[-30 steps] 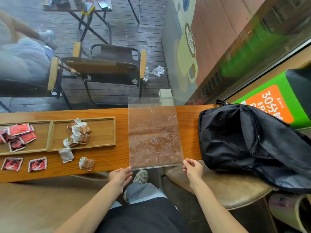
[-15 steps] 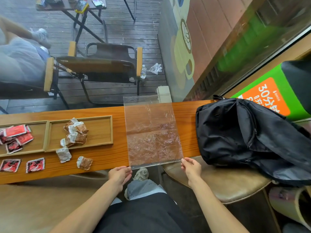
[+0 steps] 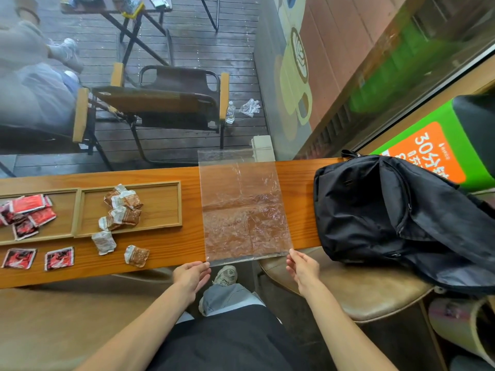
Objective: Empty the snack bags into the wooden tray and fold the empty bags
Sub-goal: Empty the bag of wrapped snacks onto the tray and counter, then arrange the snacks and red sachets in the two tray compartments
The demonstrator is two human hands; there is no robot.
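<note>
A clear empty plastic bag [image 3: 241,210] lies flat across the wooden counter [image 3: 171,245], its near edge slightly past the counter's front. My left hand [image 3: 191,274] pinches its near left corner and my right hand [image 3: 302,266] pinches its near right corner. To the left sits the wooden tray [image 3: 180,204] with two compartments. Brown snack packets [image 3: 123,207] fill part of the right one, red packets [image 3: 26,212] the left one.
Loose on the counter in front of the tray lie two brown packets [image 3: 104,242] and two red packets [image 3: 59,258]. A black backpack [image 3: 388,215] takes up the counter's right end and a tan stool [image 3: 361,293]. A window stands just behind the counter.
Both hands stay at the bag's near corners and the bag stays flat. Only the view has shifted slightly.
</note>
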